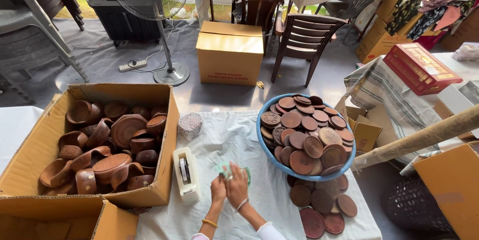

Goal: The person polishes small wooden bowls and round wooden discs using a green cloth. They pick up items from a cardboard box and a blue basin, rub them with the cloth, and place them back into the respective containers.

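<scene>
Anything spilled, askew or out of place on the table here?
Loose wooden discs lie overlapping on the cloth outside the heaped blue basin, some near the table's edge. Both hands, left hand and right hand, hold a green cloth.

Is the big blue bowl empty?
No, the round blue plastic bowl is piled high with round brown wooden discs.
</scene>
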